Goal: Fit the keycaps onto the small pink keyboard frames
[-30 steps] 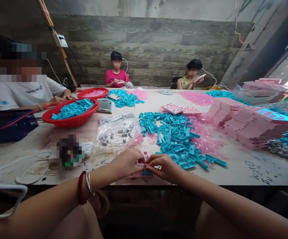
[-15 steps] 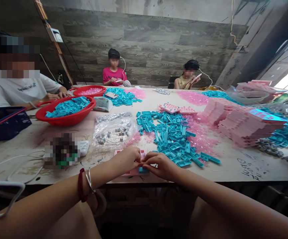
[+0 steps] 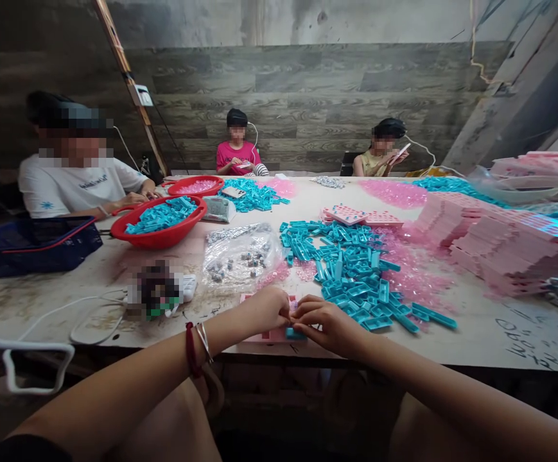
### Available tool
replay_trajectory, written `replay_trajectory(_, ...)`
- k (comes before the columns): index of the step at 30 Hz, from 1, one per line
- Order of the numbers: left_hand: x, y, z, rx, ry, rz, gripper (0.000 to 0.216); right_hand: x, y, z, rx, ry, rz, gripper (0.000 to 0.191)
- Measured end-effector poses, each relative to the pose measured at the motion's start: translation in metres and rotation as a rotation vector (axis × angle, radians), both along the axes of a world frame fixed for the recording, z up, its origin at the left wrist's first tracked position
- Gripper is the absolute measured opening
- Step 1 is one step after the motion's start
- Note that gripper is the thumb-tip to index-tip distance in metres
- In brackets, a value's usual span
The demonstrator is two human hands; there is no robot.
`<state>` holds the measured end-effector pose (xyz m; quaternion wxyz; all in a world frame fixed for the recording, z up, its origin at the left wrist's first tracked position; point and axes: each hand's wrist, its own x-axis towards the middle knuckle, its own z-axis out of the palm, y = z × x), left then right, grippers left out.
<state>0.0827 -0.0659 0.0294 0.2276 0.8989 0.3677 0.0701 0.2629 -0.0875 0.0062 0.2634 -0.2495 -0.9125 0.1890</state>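
My left hand (image 3: pixel 273 307) and my right hand (image 3: pixel 323 321) meet fingertip to fingertip over a pink plastic tray (image 3: pixel 265 336) at the table's front edge. The fingers of both are pinched together, and whatever small piece lies between them is too hidden to name. Under my right fingers, a blue plastic piece (image 3: pixel 295 333) sits in the tray. A bit of clear pinkish plastic (image 3: pixel 293 307) shows just behind the fingertips. My hands cover much of the tray. Just beyond my right hand spreads a heap of blue plastic pieces (image 3: pixel 356 282).
A clear bag of small metallic parts (image 3: pixel 240 256) lies ahead. Red baskets (image 3: pixel 163 239) stand left, with a dark blue basket (image 3: pixel 33 250). Stacked pink trays (image 3: pixel 510 250) rise at right beside pink clear pieces (image 3: pixel 416 273). Three people sit around the table (image 3: pixel 476 321).
The camera view has turned slightly left and up, so the scene sits further right and lower. My hands stay pinched together over the same tray.
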Motion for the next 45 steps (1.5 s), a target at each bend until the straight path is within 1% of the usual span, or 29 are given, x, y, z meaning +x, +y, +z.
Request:
replay_trajectory(3,0.002,-0.001,0.008,-0.041,0.014,0.025,0.020,0.001,-0.002,0.001,0.010,-0.037,0.003,0.024)
replay_trajectory(5,0.003,0.001,0.010,-0.080,0.025,0.023,0.020,0.001,-0.003,0.001,0.014,-0.053,-0.005,0.023)
replay_trajectory(9,0.003,0.008,0.002,-0.105,0.032,0.024,0.017,0.001,-0.005,0.002,0.054,-0.069,-0.027,0.024)
replay_trajectory(12,-0.002,0.008,-0.001,-0.085,-0.022,0.004,0.017,-0.001,-0.007,0.004,0.048,-0.059,-0.060,0.024)
replay_trajectory(14,-0.009,0.003,0.002,-0.040,-0.057,-0.022,0.019,-0.003,-0.008,0.004,0.004,-0.036,-0.086,0.022)
replay_trajectory(16,-0.017,-0.005,0.008,0.045,-0.055,-0.058,0.020,-0.005,-0.008,0.004,-0.051,-0.013,-0.114,0.020)
replay_trajectory(17,-0.020,-0.009,0.010,0.093,-0.032,-0.072,0.027,-0.006,-0.008,0.004,-0.078,-0.001,-0.129,0.019)
replay_trajectory(20,-0.025,-0.017,0.012,0.181,0.088,-0.079,0.076,-0.008,-0.006,0.005,-0.153,0.046,-0.172,0.015)
replay_trajectory(21,-0.025,-0.018,0.011,0.186,0.123,-0.073,0.087,-0.008,-0.004,0.005,-0.168,0.064,-0.184,0.013)
replay_trajectory(22,-0.025,-0.018,0.009,0.182,0.145,-0.067,0.090,-0.008,-0.003,0.005,-0.174,0.077,-0.200,0.010)
replay_trajectory(25,-0.020,-0.015,0.005,0.179,0.145,-0.054,0.081,-0.008,0.001,0.005,-0.161,0.090,-0.295,0.004)
replay_trajectory(26,-0.018,-0.015,0.004,0.188,0.136,-0.057,0.079,-0.007,0.003,0.005,-0.158,0.084,-0.331,0.009)
replay_trajectory(28,-0.016,-0.015,0.003,0.228,0.118,-0.073,0.076,-0.006,0.004,0.005,-0.179,0.066,-0.389,0.028)
replay_trajectory(30,-0.015,-0.017,0.002,0.299,0.101,-0.083,0.072,-0.006,0.005,0.005,-0.254,0.056,-0.423,0.051)
replay_trajectory(32,-0.014,-0.022,0.001,0.376,0.082,-0.089,0.069,-0.006,0.005,0.005,-0.392,0.074,-0.421,0.069)
replay_trajectory(34,-0.013,-0.028,0.001,0.447,0.085,-0.095,0.068,-0.006,0.004,0.004,-0.559,0.113,-0.366,0.078)
replay_trajectory(37,-0.011,-0.038,0.002,0.535,0.131,-0.091,0.070,-0.005,0.003,0.000,-0.780,0.174,-0.277,0.086)
replay_trajectory(40,-0.010,-0.043,0.002,0.584,0.143,-0.035,0.074,-0.005,0.002,-0.005,-0.940,0.269,-0.336,0.095)
replay_trajectory(42,-0.011,-0.043,0.002,0.608,0.105,0.039,0.079,-0.007,0.001,-0.007,-1.046,0.343,-0.371,0.092)
replay_trajectory(43,-0.011,-0.043,0.002,0.624,0.078,0.081,0.080,-0.009,0.000,-0.007,-1.108,0.367,-0.368,0.085)
replay_trajectory(45,-0.011,-0.043,0.004,0.664,0.038,0.139,0.079,-0.012,-0.002,-0.004,-1.218,0.379,-0.332,0.065)
